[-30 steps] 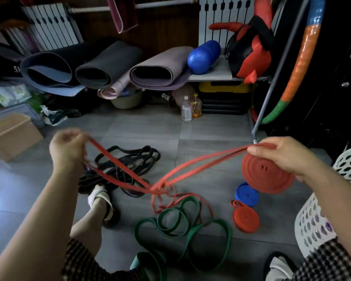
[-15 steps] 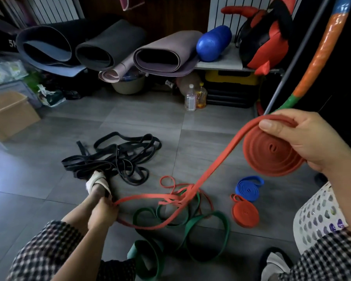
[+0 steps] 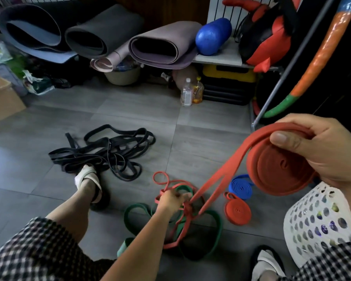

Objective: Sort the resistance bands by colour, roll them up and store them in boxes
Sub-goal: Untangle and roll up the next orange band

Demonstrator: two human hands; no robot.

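**Red band half rolled beside the basket**

The right hand (image 3: 322, 151) grips the red roll (image 3: 276, 171), thumb across its face, just above the perforated white basket (image 3: 304, 224). The basket's contents show only as coloured specks through its holes. Left of the basket, the blurred left hand (image 3: 170, 201) seems to pinch the loose red band (image 3: 217, 179) among green bands (image 3: 215, 226). Far left of the basket, a cardboard box (image 3: 2, 98) is cut off.

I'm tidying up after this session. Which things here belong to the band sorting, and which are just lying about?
Job: half-rolled red rubber band in right hand, its tail in left hand; tangled black bands; loose green bands; small rolled red band; rolled blue band.
Lying about: rolled grey exercise mats; blue foam roller; two plastic bottles; striped hoop.
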